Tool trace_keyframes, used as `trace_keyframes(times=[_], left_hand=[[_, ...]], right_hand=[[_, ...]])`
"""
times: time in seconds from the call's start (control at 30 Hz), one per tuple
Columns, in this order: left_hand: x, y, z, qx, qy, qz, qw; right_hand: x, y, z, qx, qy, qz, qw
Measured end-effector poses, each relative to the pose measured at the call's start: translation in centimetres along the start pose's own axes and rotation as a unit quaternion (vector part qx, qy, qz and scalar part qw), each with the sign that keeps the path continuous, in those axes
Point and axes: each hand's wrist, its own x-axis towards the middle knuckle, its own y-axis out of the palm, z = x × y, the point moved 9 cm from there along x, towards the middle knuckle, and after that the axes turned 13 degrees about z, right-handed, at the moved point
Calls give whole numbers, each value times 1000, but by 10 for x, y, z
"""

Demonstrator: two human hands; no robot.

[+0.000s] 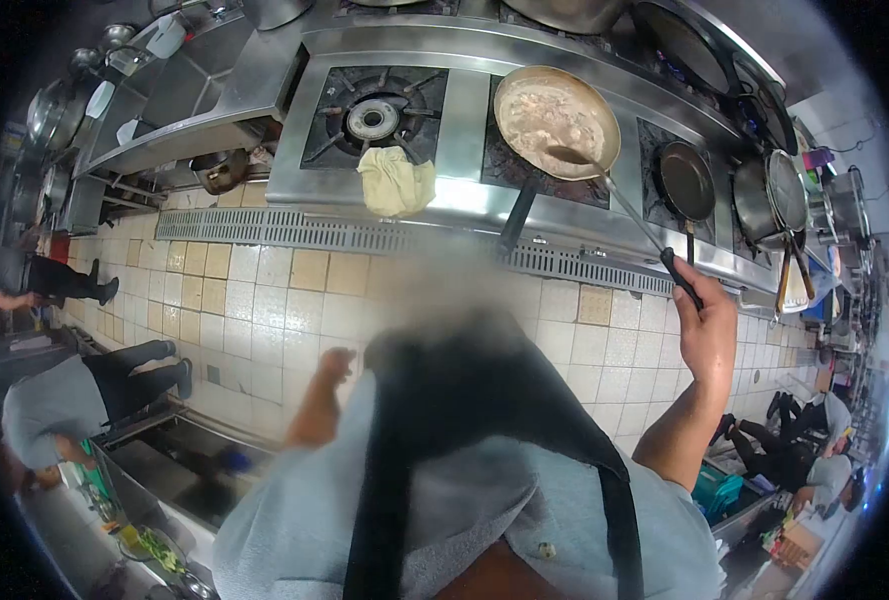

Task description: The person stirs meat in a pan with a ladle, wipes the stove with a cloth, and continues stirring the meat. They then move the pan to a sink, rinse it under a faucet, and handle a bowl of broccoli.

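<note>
My right hand (707, 325) is closed around the black handle of a long metal cooking spoon (633, 210). The spoon's bowl rests in a light-coloured frying pan (612, 140) on a stove burner. Inside the pan is a pale, creamy sauce with pieces (547, 112). The pan's dark handle points down over the stove's front edge. At my left side, my left hand (335, 368) hangs with loosely bent fingers and nothing visible in it; it is slightly blurred. Nearest to it on the stove front lies a crumpled yellowish cloth (396, 182).
A bare burner (375, 120) is left of the pan; a small dark frying pan (687, 180) and a large pot (760, 205) stand right. A steel sink (180, 85) is at upper left. Other people work at left (55, 410) and lower right (815, 470).
</note>
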Motion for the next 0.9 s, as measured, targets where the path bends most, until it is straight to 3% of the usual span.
trace_keyframes(times=[0.13,0.23,0.3,0.5,0.57,0.6,0.63,0.67,0.7,0.73,0.77,0.8,0.83,0.87,0.9], left_hand=[[-1,-4,-4,51,-33,44,997],[7,-21,-2,-41,0,-17,999],[41,-35,11,46,120,-1,992],[19,-43,15,15,132,-20,991],[5,-29,35,-85,24,20,996],[9,-26,47,-64,21,28,997],[-19,-11,31,-167,-10,45,985],[-16,-17,19,143,106,-2,984],[-30,-1,2,438,210,-46,873],[-28,4,9,437,208,-43,874],[-33,4,14,293,104,-1,950],[-37,10,23,138,-2,41,990],[-29,9,24,135,-2,40,990],[-16,13,18,320,29,55,945],[1,20,20,492,58,67,866]], right_hand=[[12,40,-2,-110,22,-5,994],[32,73,-6,-132,40,-25,990],[40,95,-14,-136,61,-23,989],[64,122,-40,-41,90,-46,994],[69,121,-60,102,69,-32,992],[64,114,-56,170,115,9,979],[64,112,-61,171,115,10,979],[63,106,-71,220,100,-8,970],[60,100,-72,269,86,-26,959],[58,94,-73,261,103,-39,959],[60,94,-77,259,103,-38,960],[63,92,-84,238,106,-54,964],[67,92,-91,217,108,-70,968],[73,98,-101,225,85,-90,967],[82,109,-111,226,82,-89,967]])
